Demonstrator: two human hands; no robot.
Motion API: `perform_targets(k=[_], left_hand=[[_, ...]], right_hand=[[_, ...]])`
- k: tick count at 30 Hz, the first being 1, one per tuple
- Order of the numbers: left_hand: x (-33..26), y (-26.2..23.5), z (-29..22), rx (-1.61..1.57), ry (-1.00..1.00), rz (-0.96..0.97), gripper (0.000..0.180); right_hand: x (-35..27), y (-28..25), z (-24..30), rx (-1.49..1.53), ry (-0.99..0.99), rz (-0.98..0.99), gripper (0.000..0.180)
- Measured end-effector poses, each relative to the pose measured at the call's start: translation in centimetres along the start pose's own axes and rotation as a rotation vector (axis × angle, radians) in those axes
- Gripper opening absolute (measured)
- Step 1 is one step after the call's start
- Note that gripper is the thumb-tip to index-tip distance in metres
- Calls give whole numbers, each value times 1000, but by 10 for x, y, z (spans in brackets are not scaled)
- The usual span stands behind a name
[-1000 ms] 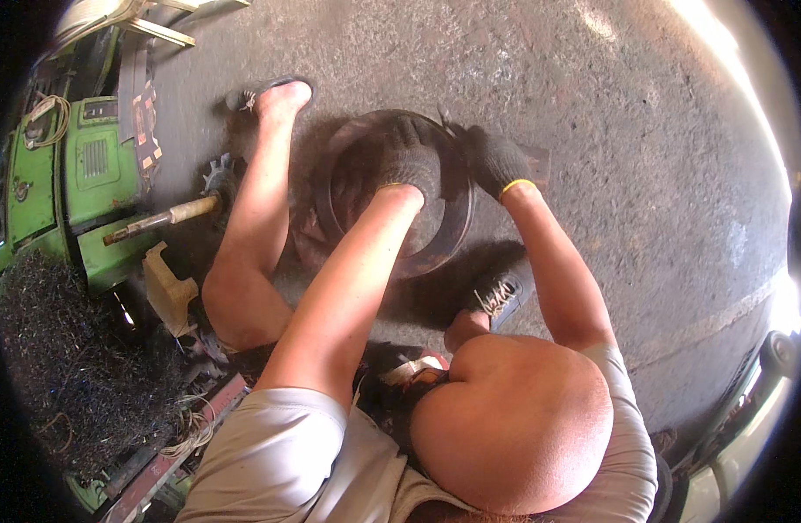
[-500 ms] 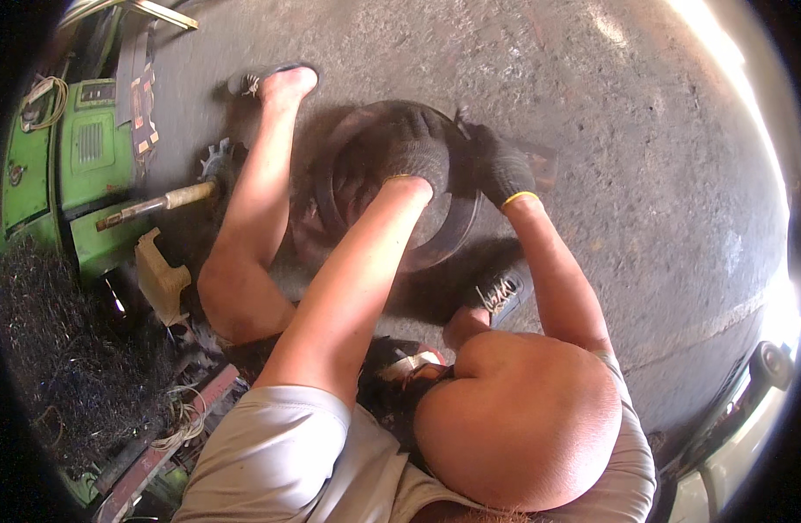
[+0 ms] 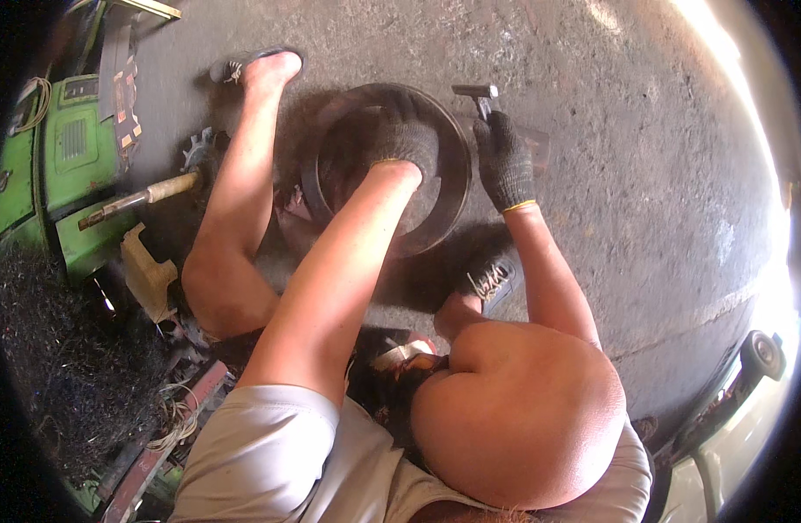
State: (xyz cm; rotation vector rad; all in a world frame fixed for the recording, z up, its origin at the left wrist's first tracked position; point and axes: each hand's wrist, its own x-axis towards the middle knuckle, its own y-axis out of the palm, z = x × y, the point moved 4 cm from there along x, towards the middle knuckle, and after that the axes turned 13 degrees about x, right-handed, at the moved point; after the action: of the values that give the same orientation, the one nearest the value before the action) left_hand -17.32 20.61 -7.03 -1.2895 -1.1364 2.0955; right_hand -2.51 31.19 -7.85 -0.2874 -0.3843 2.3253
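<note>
My right hand [image 3: 506, 166], in a dark knit glove with a yellow cuff edge, is closed round the handle of a hammer [image 3: 477, 91]. The hammer's metal head stands out past the fingers, to the right of a large dark metal ring [image 3: 462, 166] and apart from it. The ring lies on the floor between my feet. My left hand [image 3: 404, 139], gloved the same way, reaches over the ring's opening near its far side. Its fingers blend into the dark inside of the ring, so I cannot see what they hold or touch.
Green machinery [image 3: 76, 135] stands at the left, with a metal shaft [image 3: 147, 199] and a toothed wheel [image 3: 196, 150] near my leg. Dark metal shavings [image 3: 69, 340] are heaped below it. A flat reddish plate [image 3: 535, 148] lies beside my right hand. A pale vehicle [image 3: 732, 453] is at the lower right.
My right hand has swung away from the ring to the right, and the hammer head now shows clearly. My left hand stays over the ring; the whole view has shifted slightly.
</note>
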Motion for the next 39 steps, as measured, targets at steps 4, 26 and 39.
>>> perform_targets(k=[4,26,39], left_hand=[[5,6,3,13,-51,-87,71],[0,1,1,46,-44,-3,106],[-5,-18,1,53,-31,107,111]], right_hand=[[-3,8,-4,-259,124,213,37],[-40,-1,-15,-90,181,-8,37],[-63,1,-18,-132,168,-70,35]])
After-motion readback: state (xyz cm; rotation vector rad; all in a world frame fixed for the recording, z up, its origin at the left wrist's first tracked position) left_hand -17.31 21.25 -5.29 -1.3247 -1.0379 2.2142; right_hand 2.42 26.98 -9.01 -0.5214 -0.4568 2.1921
